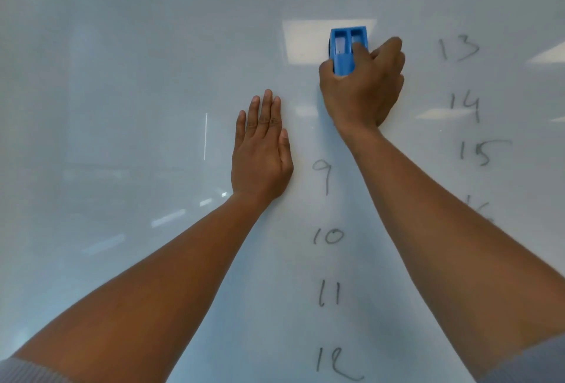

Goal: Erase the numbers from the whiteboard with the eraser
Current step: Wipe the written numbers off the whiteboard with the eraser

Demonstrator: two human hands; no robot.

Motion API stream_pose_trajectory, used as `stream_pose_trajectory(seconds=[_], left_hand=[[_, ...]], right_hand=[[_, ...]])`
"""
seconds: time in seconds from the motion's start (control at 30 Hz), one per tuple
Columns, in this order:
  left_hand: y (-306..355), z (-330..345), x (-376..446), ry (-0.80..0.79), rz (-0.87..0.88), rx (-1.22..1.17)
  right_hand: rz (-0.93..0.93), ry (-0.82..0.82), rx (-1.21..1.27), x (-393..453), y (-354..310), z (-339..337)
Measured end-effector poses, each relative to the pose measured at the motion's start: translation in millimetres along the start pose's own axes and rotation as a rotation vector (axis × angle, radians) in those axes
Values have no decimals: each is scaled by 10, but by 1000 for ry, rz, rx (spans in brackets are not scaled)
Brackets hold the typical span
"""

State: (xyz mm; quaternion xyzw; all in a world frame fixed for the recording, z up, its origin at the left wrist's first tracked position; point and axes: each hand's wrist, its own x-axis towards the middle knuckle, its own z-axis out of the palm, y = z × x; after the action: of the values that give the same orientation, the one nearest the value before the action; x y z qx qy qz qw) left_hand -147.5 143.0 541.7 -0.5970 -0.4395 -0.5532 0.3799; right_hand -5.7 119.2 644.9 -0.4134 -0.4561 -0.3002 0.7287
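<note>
The whiteboard (137, 76) fills the whole view. My right hand (363, 89) grips a blue eraser (344, 46) and presses it flat on the board, above the middle column of numbers. That column reads 9 (323, 176), 10 (328, 235), 11 (329, 294) and 12 (336, 364). A second column at the right reads 13 (458, 47), 14 (464, 104) and 15 (478, 151); a further number (480, 203) below is half hidden by my right forearm. My left hand (261, 150) lies flat on the board, fingers together, left of the 9.
Ceiling lights reflect as bright patches (302, 40) behind the eraser and at the right edge. A thin pale vertical line (205, 136) shows left of my left hand. The board's left half carries no writing.
</note>
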Motion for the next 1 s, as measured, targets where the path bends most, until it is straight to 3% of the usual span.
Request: stream_pose_trajectory(seconds=[0.23,0.37,0.6,0.67,0.8,1.0], left_hand=[[-8,-15,-4,12,16,4],[-11,-18,-9,0,18,3],[-12,-1,-17,10,2,6],[-5,-7,-11,10,1,2],[-24,-14,-7,-7,20,-7],[-50,-15,-62,-6,11,5]], right_hand=[[-207,-207,13,-147,-289,104],[-235,-161,56,-494,-102,-18],[-23,-30,18,-152,98,-84],[-46,-57,24,-85,32,-53],[-278,-177,13,-542,-73,-36],[-173,-104,8,-1351,322,-279]])
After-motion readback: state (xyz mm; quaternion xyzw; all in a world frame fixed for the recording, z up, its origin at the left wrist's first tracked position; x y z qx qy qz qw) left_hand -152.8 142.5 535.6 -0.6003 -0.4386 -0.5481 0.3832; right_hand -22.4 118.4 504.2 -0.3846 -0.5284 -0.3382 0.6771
